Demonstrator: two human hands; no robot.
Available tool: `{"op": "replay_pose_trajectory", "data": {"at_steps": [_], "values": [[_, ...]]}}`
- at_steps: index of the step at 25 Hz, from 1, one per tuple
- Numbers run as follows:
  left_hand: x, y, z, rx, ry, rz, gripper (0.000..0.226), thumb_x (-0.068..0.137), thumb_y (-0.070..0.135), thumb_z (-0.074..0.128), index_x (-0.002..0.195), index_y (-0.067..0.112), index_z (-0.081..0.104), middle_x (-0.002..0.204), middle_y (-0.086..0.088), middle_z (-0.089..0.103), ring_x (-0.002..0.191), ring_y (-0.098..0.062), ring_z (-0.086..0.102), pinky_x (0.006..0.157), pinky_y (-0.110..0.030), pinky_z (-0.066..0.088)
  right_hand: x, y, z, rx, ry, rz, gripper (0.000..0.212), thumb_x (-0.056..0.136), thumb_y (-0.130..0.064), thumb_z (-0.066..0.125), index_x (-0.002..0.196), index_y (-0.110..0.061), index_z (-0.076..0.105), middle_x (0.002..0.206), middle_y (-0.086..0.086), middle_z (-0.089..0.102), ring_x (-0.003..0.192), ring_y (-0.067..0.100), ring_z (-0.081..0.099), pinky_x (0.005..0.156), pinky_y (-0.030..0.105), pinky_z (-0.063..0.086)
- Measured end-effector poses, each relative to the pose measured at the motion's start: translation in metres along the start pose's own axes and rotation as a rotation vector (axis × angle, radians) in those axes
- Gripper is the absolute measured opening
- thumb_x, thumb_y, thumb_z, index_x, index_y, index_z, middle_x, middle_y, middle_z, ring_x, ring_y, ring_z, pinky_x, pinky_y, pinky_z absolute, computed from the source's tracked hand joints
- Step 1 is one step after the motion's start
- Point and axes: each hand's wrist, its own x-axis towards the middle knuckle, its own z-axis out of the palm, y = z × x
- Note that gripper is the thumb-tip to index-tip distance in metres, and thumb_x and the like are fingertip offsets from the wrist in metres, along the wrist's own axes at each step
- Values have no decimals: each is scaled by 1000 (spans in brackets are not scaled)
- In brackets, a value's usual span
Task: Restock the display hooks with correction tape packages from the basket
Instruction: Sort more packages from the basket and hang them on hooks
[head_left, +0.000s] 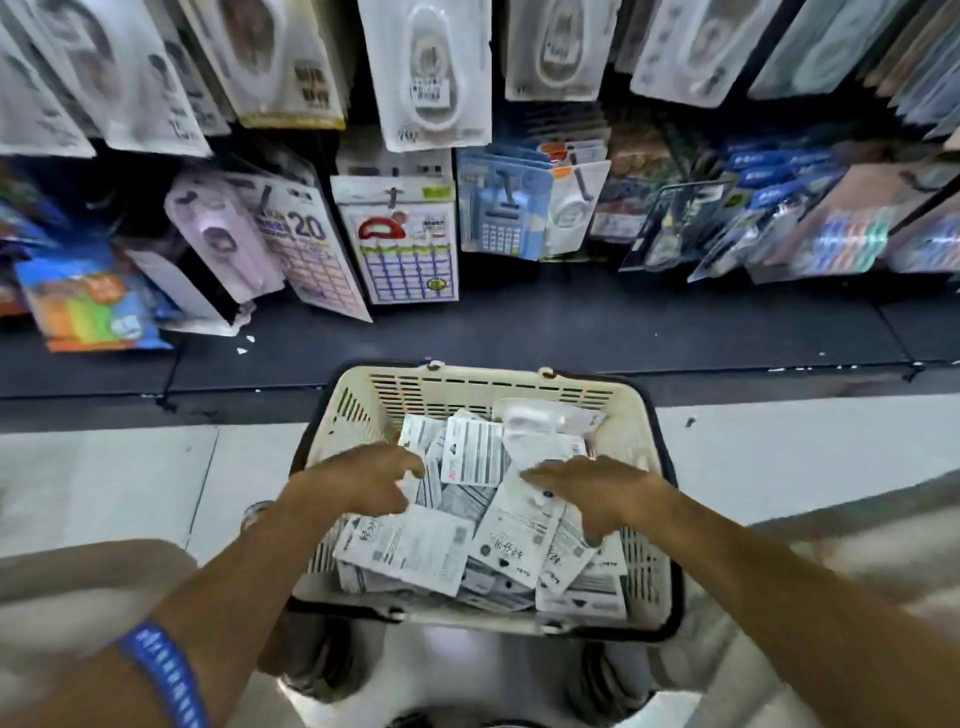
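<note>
Head view: we reach both bare hands into a cream plastic basket that sits on the pale tiled floor, just in front of a dark display rack hung with carded stationery. Our left hand hovers palm down over the near left part of the pile, its fingers loosely curled, with fingertips at the packages; whether they pinch one we cannot tell. Our right hand lies palm down on the right side, fingers spread and pointing down onto the cards. A blue wristband circles the left forearm. The correction tape packages fill the basket in a loose heap, mostly white card backs printed with barcodes and text, lying flat and overlapping at angles; one clear blister pack lies at the far edge. More blister-packed correction tapes hang from the upper hooks above a row of mixed packs.
</note>
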Motion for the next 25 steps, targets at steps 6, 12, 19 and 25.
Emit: {"op": "replay_pose_trajectory", "data": {"at_steps": [6, 12, 19, 25], "values": [[13, -37, 53, -25, -24, -56, 47, 97, 18, 57, 143, 29, 50, 146, -3, 52, 129, -22, 52, 100, -28, 43, 17, 1, 72, -377, 142, -82, 106, 95, -14, 59, 153, -21, -29, 165, 17, -22, 152, 46, -1, 119, 61, 16], [37, -37, 41, -145, 161, 17, 40, 96, 17, 57, 135, 27, 58, 138, -3, 60, 120, -20, 58, 88, -25, 44, 60, -27, 62, -428, 296, -99, 76, 102, -18, 45, 160, -17, -3, 168, 19, 7, 145, 56, 20, 112, 64, 28], [34, -19, 6, -715, 416, -12, 30, 95, 37, 69, 122, 25, 67, 121, 5, 70, 109, -17, 65, 97, -36, 52, 27, 1, -62, 689, 305, 6, 19, 95, -39, 66, 111, -32, 72, 95, -11, 74, 87, 16, 69, 79, 34, 54], [-3, 32, -42, -1129, 227, 327, 62, 62, 58, 83, 117, 32, 69, 113, 9, 77, 106, -14, 70, 89, -29, 54, -31, 13, -126, 1255, 262, -222, 19, 86, -20, 78, 104, -12, 78, 106, 14, 77, 95, 27, 74, 82, 43, 61]]}}
